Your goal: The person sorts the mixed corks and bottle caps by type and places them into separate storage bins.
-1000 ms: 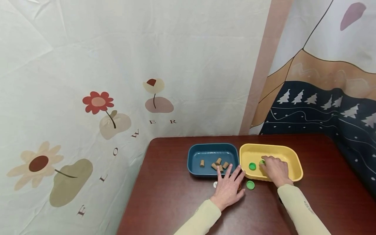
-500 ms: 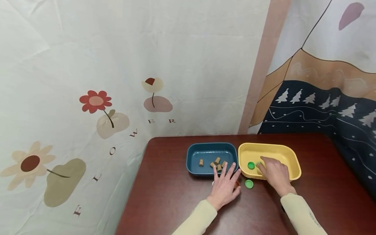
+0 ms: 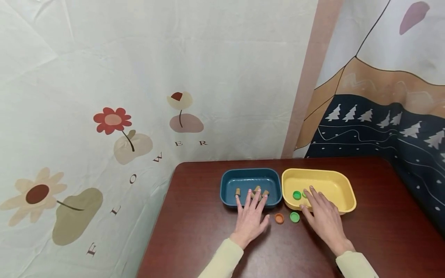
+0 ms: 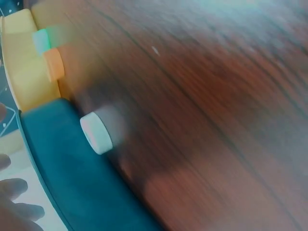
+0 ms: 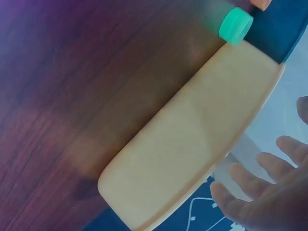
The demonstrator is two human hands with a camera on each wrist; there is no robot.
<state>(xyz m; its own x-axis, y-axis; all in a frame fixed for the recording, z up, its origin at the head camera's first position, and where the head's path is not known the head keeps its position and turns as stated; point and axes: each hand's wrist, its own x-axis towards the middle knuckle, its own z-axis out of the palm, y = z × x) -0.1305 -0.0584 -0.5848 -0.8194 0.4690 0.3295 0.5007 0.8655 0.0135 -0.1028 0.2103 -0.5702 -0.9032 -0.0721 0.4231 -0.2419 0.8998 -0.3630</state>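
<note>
My left hand [image 3: 248, 224] reaches over the front rim of the blue tray [image 3: 227, 181], fingers spread and holding nothing. Several corks [image 3: 238, 192] lie in that tray, some partly behind the fingertips. A white bottle cap [image 4: 96, 133] sits on the table by the tray's front wall; in the head view the left hand hides it. My right hand [image 3: 326, 222] hovers at the front of the yellow tray [image 3: 344, 189], its fingers extended and apart. Inside lie a green cap [image 3: 297, 195] and another green cap [image 3: 304, 194], partly covered by the right fingers.
An orange cap [image 3: 279, 218] and a light green cap [image 3: 294, 217] lie on the brown table [image 3: 194, 231], in front of the trays. Both trays stand side by side near the back edge. A printed cloth [image 3: 236, 77] hangs behind.
My right hand has straightened its fingers, let go of a green cap in the yellow tray and drawn back. My left hand has shifted left, uncovering the orange cap and covering the white one.
</note>
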